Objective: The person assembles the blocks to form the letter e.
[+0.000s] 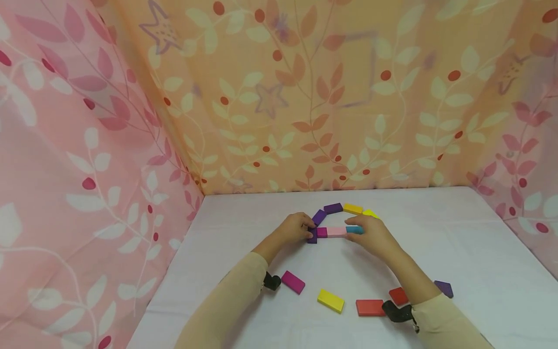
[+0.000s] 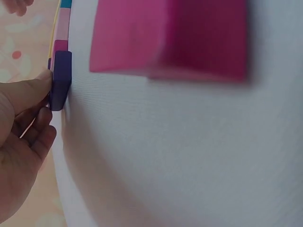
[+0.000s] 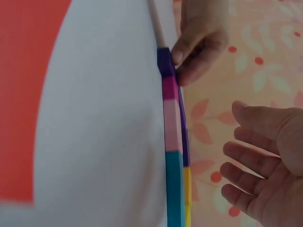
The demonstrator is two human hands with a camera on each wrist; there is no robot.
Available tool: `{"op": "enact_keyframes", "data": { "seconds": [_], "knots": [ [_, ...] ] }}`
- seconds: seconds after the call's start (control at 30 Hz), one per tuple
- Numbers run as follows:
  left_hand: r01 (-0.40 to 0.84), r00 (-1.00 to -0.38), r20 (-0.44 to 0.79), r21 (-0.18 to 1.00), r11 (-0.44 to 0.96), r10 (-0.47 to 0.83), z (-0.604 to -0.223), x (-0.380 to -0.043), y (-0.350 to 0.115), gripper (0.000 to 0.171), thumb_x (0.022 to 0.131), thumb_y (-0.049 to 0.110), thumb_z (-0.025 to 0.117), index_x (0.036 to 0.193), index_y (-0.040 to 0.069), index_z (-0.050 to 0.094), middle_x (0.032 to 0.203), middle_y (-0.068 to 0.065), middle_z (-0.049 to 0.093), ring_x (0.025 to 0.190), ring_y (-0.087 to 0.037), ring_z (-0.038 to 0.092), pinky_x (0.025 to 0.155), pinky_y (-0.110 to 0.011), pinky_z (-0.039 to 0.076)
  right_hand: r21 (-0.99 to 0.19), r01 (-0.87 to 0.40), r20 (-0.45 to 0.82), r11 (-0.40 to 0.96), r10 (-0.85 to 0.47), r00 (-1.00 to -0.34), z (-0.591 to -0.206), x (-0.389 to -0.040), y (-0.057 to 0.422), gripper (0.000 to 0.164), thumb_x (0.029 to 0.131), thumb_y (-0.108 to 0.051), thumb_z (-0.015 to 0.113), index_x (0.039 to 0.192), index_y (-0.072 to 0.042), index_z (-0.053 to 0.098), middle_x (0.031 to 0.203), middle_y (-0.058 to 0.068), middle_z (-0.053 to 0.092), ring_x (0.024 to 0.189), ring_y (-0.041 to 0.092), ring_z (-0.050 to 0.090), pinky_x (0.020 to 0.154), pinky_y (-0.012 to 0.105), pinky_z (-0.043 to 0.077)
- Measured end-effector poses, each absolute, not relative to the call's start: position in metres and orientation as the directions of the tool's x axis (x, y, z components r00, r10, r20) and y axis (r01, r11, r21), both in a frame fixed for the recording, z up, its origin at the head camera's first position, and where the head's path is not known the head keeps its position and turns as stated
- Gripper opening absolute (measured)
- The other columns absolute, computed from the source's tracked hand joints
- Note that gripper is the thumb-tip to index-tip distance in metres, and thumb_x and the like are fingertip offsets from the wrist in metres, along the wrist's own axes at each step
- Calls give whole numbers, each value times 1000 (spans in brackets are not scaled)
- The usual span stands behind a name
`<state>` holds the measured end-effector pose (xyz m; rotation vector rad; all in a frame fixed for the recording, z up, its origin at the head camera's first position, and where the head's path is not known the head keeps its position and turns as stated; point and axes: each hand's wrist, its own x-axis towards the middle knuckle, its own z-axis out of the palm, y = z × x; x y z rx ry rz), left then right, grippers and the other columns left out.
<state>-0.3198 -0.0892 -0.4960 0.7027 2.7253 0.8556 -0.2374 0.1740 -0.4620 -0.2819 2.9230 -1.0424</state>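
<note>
Head view: white tabletop (image 1: pixel 479 242) spans the lower frame; floral fabric (image 1: pixel 244 131) lines the upper frame. Centre: left hand (image 1: pixel 296 228) pinches purple block (image 1: pixel 312 237); right hand (image 1: pixel 374 236), fingers spread, near blue block (image 1: pixel 353 230).

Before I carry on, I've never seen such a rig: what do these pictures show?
There's no machine: a person works bare-handed. The wide picture comes from a camera worn on the head; the two close ones come from the left and right wrists. On the white surface stands a row of blocks, with a curve of blocks behind it. Loose blocks lie nearer the person. The left hand pinches the dark purple block at the row's end. The right hand, fingers spread near the teal block, holds nothing.
</note>
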Motion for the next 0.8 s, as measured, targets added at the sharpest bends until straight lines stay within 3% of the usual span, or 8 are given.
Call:
{"op": "enact_keyframes", "data": {
  "seconds": [0.3, 0.8],
  "knots": [
    [404, -859, -52, 544, 735, 510, -492, -318, -86, 26, 91, 12, 79, 116, 9, 78, 119, 1, 69, 114, -15, 63, 102, -31, 50, -656, -190, 27, 730, -229, -973, -463, -225, 142, 45, 91, -29, 79, 131, -12, 70, 134, 12, 67, 132, 39, 55, 105, 58, 47],
    [450, -842, -30, 510, 733, 538, -492, -319, -85, 25, 89, 9, 79, 114, 6, 78, 118, -3, 70, 114, -18, 64, 103, -32, 50, -703, -199, -40, 683, -317, -947, -472, -204, 89, 36, 86, -23, 84, 119, -11, 76, 117, 3, 74, 118, 28, 65, 100, 48, 54]
  ]
}}
